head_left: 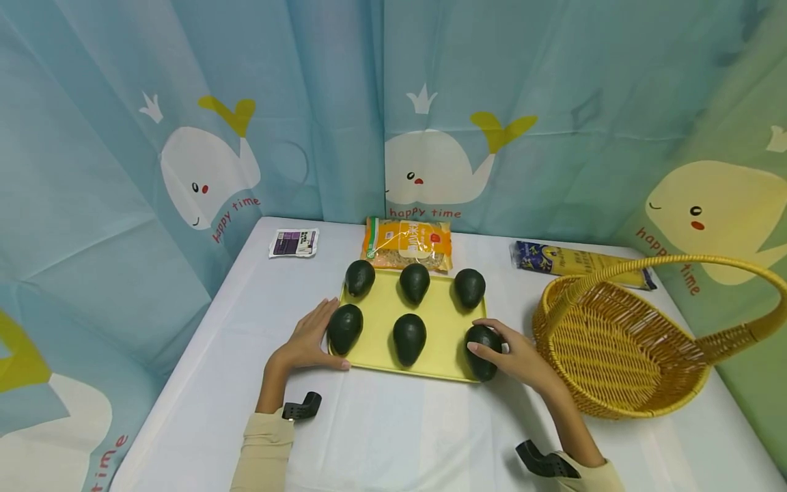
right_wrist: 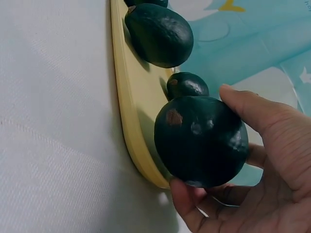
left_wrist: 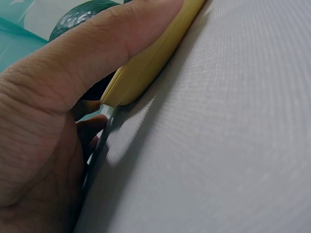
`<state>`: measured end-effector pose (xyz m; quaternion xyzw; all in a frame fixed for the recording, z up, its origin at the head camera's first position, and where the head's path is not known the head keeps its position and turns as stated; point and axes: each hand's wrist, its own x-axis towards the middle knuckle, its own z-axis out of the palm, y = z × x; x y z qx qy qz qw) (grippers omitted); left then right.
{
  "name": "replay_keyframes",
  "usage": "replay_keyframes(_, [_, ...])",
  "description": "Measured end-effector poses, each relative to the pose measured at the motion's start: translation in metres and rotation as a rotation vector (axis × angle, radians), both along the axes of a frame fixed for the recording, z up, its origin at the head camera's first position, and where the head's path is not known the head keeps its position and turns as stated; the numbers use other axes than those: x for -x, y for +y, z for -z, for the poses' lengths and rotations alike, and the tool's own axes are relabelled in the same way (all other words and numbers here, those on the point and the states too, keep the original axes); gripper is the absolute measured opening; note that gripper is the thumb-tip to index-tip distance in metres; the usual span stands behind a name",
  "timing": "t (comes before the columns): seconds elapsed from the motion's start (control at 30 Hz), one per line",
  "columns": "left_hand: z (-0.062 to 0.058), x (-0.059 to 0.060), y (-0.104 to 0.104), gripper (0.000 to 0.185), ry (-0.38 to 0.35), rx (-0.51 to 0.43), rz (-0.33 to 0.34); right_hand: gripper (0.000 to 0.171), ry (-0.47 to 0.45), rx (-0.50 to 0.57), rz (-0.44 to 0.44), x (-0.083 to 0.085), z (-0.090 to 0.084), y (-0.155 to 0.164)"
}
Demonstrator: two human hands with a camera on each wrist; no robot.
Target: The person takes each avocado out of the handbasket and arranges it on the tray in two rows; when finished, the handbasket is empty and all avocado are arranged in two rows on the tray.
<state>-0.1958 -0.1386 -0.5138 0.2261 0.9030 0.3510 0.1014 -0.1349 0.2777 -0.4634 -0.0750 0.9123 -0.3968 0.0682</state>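
Note:
A yellow tray lies on the white table and carries several dark green avocados in two rows. My right hand grips the front right avocado at the tray's front right corner. In the right wrist view, thumb and fingers curl round this avocado at the tray's rim. My left hand rests against the tray's front left corner, fingers straight beside the front left avocado. Its thumb lies along the tray's front edge.
A wicker basket with a tall handle stands right of the tray, close to my right hand. Behind the tray lie an orange packet, a small purple packet and a blue and yellow packet. Whale-print curtains surround the table.

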Motion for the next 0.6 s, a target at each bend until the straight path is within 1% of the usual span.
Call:
replay_keyframes(0.17, [0.0000, 0.0008, 0.0002, 0.131, -0.003, 0.005, 0.002, 0.052, 0.023, -0.046, 0.003, 0.0016, 0.0036, 0.0009])
replay_keyframes(0.3, [0.0000, 0.0009, -0.0002, 0.132, -0.008, 0.003, -0.004, 0.051, 0.043, -0.037, -0.010, 0.0025, 0.0055, 0.0002])
replay_keyframes(0.47, [-0.0008, 0.0002, 0.0002, 0.132, -0.019, 0.007, -0.006, 0.045, 0.136, -0.029, -0.054, 0.0035, 0.0067, -0.0031])
replay_keyframes(0.6, [-0.0009, 0.0000, 0.0004, 0.132, -0.020, 0.010, -0.008, 0.042, 0.194, -0.050, -0.037, 0.0043, 0.0088, -0.0064])
